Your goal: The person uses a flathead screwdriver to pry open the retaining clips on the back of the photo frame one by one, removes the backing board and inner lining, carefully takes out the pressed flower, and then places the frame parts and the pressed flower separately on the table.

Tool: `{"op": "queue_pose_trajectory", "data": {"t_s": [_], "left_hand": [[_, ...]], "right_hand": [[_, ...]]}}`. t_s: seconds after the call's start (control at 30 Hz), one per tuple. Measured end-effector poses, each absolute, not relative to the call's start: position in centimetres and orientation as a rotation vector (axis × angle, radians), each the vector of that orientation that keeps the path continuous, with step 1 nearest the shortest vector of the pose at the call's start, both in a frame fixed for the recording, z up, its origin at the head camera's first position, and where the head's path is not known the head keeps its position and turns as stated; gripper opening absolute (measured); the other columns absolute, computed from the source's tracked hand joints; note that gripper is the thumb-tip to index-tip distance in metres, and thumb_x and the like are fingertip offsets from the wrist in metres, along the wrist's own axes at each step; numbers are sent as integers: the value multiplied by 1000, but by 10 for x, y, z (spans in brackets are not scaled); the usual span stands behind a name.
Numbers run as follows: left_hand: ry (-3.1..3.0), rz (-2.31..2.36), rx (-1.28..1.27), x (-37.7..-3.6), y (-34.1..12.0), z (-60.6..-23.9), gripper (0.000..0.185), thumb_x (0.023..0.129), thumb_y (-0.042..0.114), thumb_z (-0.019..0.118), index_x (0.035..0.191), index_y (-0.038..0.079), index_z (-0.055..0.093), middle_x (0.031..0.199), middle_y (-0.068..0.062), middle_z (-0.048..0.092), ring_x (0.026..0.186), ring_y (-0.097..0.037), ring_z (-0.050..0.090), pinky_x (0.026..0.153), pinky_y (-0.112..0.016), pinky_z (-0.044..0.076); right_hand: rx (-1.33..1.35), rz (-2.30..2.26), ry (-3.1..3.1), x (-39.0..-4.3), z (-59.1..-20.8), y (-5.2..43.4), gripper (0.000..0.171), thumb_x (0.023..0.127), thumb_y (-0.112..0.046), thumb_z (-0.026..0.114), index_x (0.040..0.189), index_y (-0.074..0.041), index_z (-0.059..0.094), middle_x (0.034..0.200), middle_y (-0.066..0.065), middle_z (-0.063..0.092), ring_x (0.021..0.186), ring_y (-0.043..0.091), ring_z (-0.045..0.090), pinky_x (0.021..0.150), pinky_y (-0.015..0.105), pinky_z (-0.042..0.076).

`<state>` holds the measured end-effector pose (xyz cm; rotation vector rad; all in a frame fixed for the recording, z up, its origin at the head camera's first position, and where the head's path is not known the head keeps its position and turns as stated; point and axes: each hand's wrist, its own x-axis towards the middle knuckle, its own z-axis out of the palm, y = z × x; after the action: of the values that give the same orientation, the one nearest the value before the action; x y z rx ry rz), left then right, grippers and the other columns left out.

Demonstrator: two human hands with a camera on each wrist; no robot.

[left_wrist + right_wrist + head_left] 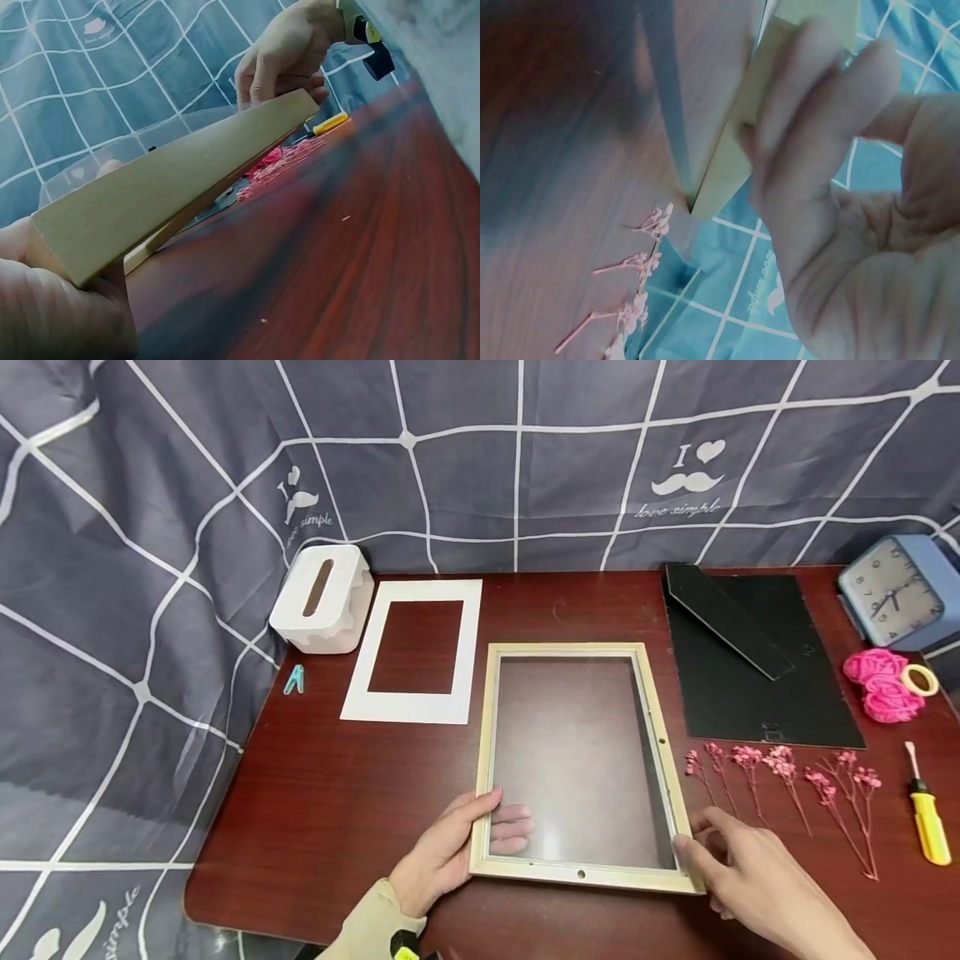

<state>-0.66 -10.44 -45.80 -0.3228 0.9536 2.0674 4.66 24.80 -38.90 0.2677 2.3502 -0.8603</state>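
A pale wooden picture frame [566, 649] with a glass pane lies in the middle of the dark red table [337, 793]. My left hand [457, 847] grips its near-left corner, thumb on the rim and fingers showing through the glass from below. My right hand [708, 852] holds the near-right corner. In the left wrist view the picture frame [187, 180] is tilted, with its near edge held off the table between my left hand [52, 307] and my right hand [289, 52]. In the right wrist view my right hand's fingers [832, 187] press against the picture frame's corner [735, 150].
A white mat board [474, 647] and a white tissue box [322, 597] lie at the back left, with a blue clip [294, 679] nearby. On the right are a black backing board [757, 693], pink dried sprigs [787, 772], pink yarn flowers [881, 685], a tape roll [920, 679], a yellow screwdriver [928, 814] and a blue clock [896, 589].
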Motion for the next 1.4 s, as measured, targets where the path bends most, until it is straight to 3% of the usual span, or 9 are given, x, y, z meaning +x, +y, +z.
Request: {"op": "queue_pose_trajectory", "data": {"t_s": [0.2, 0.43, 0.53, 0.63, 0.73, 0.93, 1.1, 1.27, 1.4], "left_hand": [[899, 2090, -303, -4, -104, -457, 15, 116, 25, 53, 105, 16, 55, 100, -2, 85, 95, -15, 84, 81, -30, 72], [934, 2083, -261, -1, -103, -458, 6, 114, 21, 57, 113, 19, 52, 100, 1, 85, 95, -14, 84, 82, -31, 72], [978, 2067, -249, 0, -104, -459, 7, 114, 19, 57, 115, 19, 51, 100, 1, 85, 95, -14, 84, 81, -32, 73], [1020, 2055, -242, 1, -106, -459, 7, 114, 18, 57, 116, 17, 51, 99, 1, 85, 94, -15, 84, 80, -32, 73], [1072, 2042, -249, 2, -106, -458, 10, 115, 23, 56, 118, 16, 50, 97, 0, 85, 89, -16, 84, 79, -34, 73], [1367, 1974, -220, 4, -107, -452, 31, 119, 28, 46, 138, 7, 34, 95, -2, 77, 79, -16, 82, 78, -37, 73], [1561, 1901, -219, 5, -116, -450, 39, 116, 21, 53, 144, 0, 35, 94, -7, 71, 72, -15, 79, 73, -40, 73], [1959, 1687, -91, 5, -128, -444, 31, 102, 19, 74, 121, -4, 64, 81, -1, 71, 63, -5, 71, 64, -24, 66], [2351, 1329, 53, 4, -140, -444, 18, 90, 25, 84, 88, 13, 70, 64, 13, 59, 53, 3, 54, 52, -15, 45]], "right_hand": [[476, -987, 2383, 58, -381, 246, 40, 114, -41, 57, 129, -5, 68, 75, 1, 66, 62, 14, 62, 53, 26, 57], [612, -1667, 2175, 72, -397, 240, 31, 117, -20, 52, 119, 1, 73, 73, 7, 69, 55, 19, 63, 47, 33, 59], [710, -1824, 2069, 71, -403, 239, 28, 115, -24, 57, 111, -5, 76, 81, 1, 73, 60, 16, 63, 48, 33, 59], [757, -1725, 2110, 66, -404, 231, 27, 110, -26, 67, 121, -3, 74, 85, -8, 76, 69, 8, 64, 56, 27, 60], [737, -1612, 2223, 64, -405, 223, 33, 108, -25, 71, 126, 2, 68, 80, -11, 75, 74, 3, 63, 62, 23, 57], [615, -1845, 2340, 72, -410, 230, 6, 107, -6, 68, 103, -4, 72, 73, -10, 66, 69, 3, 55, 55, 29, 42], [564, -1907, 2309, 76, -402, 253, 16, 107, 0, 65, 99, -12, 73, 68, -9, 57, 57, 10, 49, 47, 39, 32], [548, -1601, 2524, 69, -382, 281, 18, 110, -5, 62, 102, -17, 72, 68, -8, 58, 55, 19, 51, 44, 40, 34], [531, -1505, 2628, 47, -364, 305, 19, 111, -8, 62, 101, -20, 72, 69, -9, 61, 58, 17, 54, 46, 35, 41]]}}
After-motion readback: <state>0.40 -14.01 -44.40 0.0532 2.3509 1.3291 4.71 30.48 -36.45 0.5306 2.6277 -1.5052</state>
